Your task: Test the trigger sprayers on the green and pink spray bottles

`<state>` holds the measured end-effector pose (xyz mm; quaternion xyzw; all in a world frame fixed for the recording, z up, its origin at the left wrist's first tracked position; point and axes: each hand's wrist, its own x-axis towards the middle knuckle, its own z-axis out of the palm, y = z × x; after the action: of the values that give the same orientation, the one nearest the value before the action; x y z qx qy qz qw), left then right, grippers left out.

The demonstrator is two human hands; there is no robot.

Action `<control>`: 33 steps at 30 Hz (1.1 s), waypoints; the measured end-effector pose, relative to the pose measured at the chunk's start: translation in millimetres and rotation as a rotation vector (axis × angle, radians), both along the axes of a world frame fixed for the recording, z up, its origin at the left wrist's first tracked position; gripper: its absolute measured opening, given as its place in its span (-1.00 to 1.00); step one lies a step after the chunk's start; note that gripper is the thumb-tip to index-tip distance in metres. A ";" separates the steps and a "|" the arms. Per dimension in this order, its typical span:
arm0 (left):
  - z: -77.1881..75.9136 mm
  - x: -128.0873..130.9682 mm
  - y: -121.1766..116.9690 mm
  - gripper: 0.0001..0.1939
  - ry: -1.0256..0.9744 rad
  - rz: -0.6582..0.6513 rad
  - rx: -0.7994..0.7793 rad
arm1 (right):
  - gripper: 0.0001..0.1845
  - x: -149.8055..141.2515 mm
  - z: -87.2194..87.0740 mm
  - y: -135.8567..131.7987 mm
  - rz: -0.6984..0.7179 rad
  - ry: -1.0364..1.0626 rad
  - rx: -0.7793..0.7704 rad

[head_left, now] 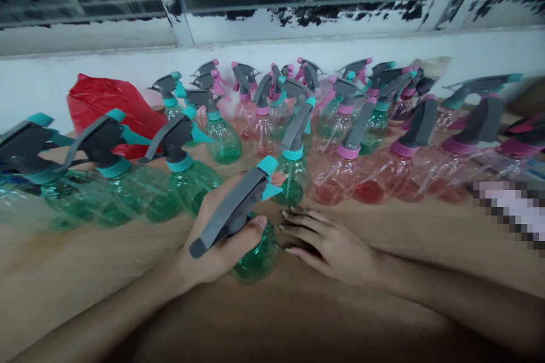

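My left hand (225, 238) is wrapped round the neck of a green spray bottle (258, 258) with a grey and turquoise trigger head. The bottle is near the front of the table, its nozzle facing away from me. To its right, my right hand (330, 241) rests low over the wood, fingers apart and stretched toward the bottle, with nothing in it. Just beyond both hands stands another green spray bottle (292, 178). A pink spray bottle (334, 176) with a pink collar is beside that one.
Several green spray bottles (187, 181) line the left, and several pink ones (383, 173) the right. More stand behind, near the white wall (340, 48). A red plastic bag (108, 105) lies at back left on the wooden table (170, 329). A blurred-out patch (513, 207) covers something at right.
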<state>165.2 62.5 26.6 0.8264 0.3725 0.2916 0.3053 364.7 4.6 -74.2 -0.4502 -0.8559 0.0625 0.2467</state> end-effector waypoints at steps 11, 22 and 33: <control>-6.8 -2.1 3.2 -0.79 -0.057 -0.121 -0.051 | -0.61 0.5 0.5 0.0 0.000 0.006 -0.008; -8.9 -7.8 4.5 -0.80 -0.034 -0.123 -0.068 | -0.61 0.5 0.0 0.1 -0.001 -0.004 -0.014; -9.5 -8.8 7.9 -0.83 -0.008 -0.163 -0.030 | -0.61 0.6 -0.4 0.1 0.004 0.004 -0.003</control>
<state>156.4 70.4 17.1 0.8482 0.3069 0.2636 0.3419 365.3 4.7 -74.6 -0.4488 -0.8561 0.0651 0.2479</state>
